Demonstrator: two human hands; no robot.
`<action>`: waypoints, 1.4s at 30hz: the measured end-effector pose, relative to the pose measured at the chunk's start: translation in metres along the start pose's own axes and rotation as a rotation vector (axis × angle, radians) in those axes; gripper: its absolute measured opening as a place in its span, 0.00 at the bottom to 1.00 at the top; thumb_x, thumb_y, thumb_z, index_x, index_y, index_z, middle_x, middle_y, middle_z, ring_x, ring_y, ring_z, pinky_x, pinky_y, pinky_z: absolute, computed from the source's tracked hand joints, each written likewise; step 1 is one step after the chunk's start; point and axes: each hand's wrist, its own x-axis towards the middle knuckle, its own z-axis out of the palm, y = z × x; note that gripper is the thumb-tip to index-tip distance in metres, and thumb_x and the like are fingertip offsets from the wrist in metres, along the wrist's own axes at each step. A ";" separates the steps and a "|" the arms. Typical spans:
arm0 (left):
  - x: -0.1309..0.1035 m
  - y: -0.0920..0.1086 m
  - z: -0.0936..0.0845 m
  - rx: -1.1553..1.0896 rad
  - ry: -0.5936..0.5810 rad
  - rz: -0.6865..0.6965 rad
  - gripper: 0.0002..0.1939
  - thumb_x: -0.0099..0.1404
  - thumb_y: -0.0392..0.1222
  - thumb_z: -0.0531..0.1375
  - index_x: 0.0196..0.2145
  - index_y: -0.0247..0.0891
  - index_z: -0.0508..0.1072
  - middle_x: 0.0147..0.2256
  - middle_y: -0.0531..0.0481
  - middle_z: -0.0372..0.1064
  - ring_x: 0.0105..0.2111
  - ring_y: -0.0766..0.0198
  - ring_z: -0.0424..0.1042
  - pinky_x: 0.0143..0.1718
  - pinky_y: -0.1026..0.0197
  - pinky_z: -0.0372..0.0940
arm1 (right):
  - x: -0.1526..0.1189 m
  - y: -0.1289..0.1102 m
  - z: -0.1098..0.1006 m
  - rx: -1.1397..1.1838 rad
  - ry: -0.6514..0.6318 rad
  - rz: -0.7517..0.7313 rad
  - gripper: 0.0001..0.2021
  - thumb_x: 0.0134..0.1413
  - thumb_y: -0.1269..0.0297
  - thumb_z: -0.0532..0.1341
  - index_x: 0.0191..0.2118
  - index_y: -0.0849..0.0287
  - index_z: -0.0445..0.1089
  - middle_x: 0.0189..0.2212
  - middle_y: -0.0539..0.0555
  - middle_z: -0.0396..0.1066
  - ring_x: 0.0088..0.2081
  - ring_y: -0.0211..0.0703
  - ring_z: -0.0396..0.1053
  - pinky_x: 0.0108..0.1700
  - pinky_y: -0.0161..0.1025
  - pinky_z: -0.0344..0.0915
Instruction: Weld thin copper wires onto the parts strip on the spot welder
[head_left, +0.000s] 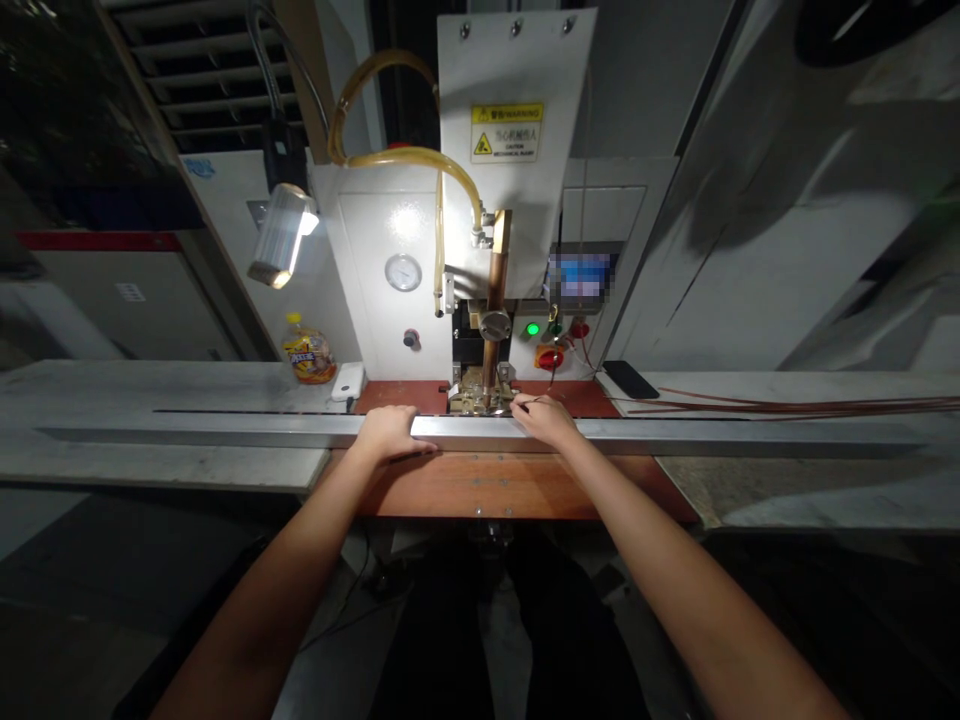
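A long silver metal bar (pixel 465 433) lies crosswise on the bench in front of a white machine (pixel 517 60). My left hand (pixel 386 432) grips the bar left of centre, with fingers over its top and the thumb along its front. To the right of the machine's copper-coloured rod (pixel 491 365), my right hand (pixel 546 418) is closed in a pinch close to the rod's lower tip. What lies between those fingertips is too small to make out. Behind the bar runs a thin dark strip (pixel 247 411). Small metal fixture parts (pixel 471 388) surround the tip.
A lit lamp (pixel 279 235) hangs at the left. On the bench stand a bottle with a yellow cap (pixel 307 350) and a white device (pixel 348 381). To the right lie a black phone (pixel 631 379) and several thin brown rods (pixel 787 403). An orange-brown plate (pixel 487 485) forms the front edge.
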 end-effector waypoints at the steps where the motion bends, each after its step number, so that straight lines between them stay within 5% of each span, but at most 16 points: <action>1: 0.000 0.000 0.000 0.005 0.002 0.000 0.42 0.44 0.80 0.52 0.41 0.41 0.72 0.43 0.41 0.74 0.43 0.46 0.72 0.41 0.55 0.61 | 0.000 0.000 0.000 0.003 0.004 0.002 0.19 0.64 0.56 0.45 0.41 0.51 0.72 0.39 0.52 0.77 0.40 0.44 0.72 0.38 0.35 0.58; 26: -0.016 0.004 0.012 0.051 0.220 0.051 0.36 0.48 0.72 0.58 0.41 0.39 0.71 0.40 0.40 0.73 0.43 0.46 0.71 0.44 0.51 0.61 | -0.018 -0.004 0.001 -0.008 0.162 -0.044 0.15 0.62 0.59 0.49 0.35 0.53 0.72 0.34 0.52 0.77 0.35 0.40 0.71 0.34 0.33 0.55; 42: -0.018 0.010 0.010 0.029 0.185 0.010 0.35 0.48 0.71 0.59 0.42 0.40 0.71 0.42 0.39 0.72 0.45 0.44 0.69 0.46 0.49 0.60 | -0.019 0.004 0.007 0.044 0.192 -0.065 0.16 0.63 0.59 0.48 0.34 0.53 0.72 0.33 0.52 0.76 0.36 0.41 0.70 0.36 0.33 0.55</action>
